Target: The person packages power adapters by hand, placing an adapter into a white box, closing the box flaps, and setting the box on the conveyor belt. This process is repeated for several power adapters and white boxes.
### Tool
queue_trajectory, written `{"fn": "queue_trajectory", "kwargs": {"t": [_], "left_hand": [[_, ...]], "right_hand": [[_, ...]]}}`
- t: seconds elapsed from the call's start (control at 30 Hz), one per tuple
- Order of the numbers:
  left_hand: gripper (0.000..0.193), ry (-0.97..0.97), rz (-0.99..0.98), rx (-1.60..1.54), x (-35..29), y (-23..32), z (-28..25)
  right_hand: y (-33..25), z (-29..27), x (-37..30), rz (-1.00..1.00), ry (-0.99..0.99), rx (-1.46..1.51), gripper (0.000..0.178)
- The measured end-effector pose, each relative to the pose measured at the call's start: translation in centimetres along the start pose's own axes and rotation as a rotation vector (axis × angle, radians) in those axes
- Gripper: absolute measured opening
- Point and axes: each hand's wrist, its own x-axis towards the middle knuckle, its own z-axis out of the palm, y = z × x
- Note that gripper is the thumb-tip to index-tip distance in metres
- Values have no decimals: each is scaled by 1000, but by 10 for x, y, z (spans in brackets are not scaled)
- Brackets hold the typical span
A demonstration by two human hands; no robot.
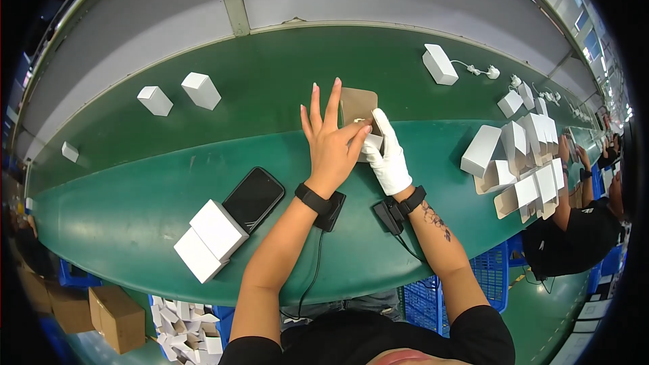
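Observation:
My gloved right hand (392,165) is wrapped around a small open carton (359,99), its brown inner flap standing up on the far side. My bare left hand (331,149) reaches over from the left. Its thumb and index finger come together at the carton's mouth, while the other three fingers stretch upward. Whatever lies between those two fingertips is too small and hidden to make out; a whitish bit shows beside them. Both wrists carry black straps with small dark modules and cables.
At left lie a black smartphone (254,197) and two white boxes (219,230). Open white cartons (528,193) cluster at right. Beyond the green mat are a white box (440,64), white plugs with cables (492,72) and more boxes (201,90). A blue crate (489,272) stands below; co-workers sit at right.

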Motion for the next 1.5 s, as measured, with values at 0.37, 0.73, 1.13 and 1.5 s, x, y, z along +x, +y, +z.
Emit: {"fn": "queue_trajectory", "kwargs": {"t": [0.37,0.73,1.13,1.5], "left_hand": [[45,-76,-364,-579,-14,-11,18],[39,-311,-173,-716,-18,-30,29],[27,-265,-206,-624,-18,-17,38],[29,87,-491,-957,-17,0,61]], "right_hand": [[-1,-12,1,69,13,-15,55],[3,-24,3,48,1,-196,56],[-25,-26,25,-13,341,543,65],[4,-61,23,116,-74,133,48]]}}
